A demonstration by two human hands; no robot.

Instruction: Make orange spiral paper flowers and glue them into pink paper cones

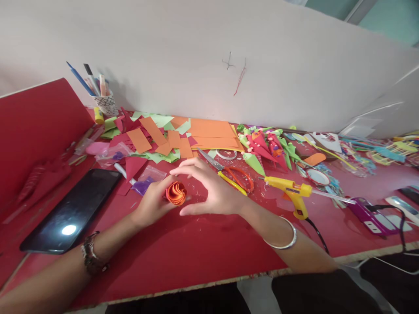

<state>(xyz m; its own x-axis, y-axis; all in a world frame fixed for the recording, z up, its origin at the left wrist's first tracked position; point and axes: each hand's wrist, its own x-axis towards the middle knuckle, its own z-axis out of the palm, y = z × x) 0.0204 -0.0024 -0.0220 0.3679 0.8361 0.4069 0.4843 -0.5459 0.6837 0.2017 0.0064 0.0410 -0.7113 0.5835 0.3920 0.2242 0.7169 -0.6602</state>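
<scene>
A small orange paper flower (177, 193) with curled, layered petals sits in my left hand (153, 201), its base hidden by the fingers. Just right of it, my right hand (209, 187) is curved with thumb and fingers apart, and nothing shows between them. Both hands hover over the red table (196, 253). Beyond my right hand lie scissors with orange handles (240, 176) and a yellow-handled tool (232, 183). A yellow glue gun (291, 192) rests to the right of that hand.
A black phone (73, 209) lies at the left. Orange paper sheets (212, 133) and cut scraps cover the back, beside red and green paper cones (262, 146). A patterned pen cup (106, 104) stands at the wall. A purple power strip (371, 216) with cables is at the right.
</scene>
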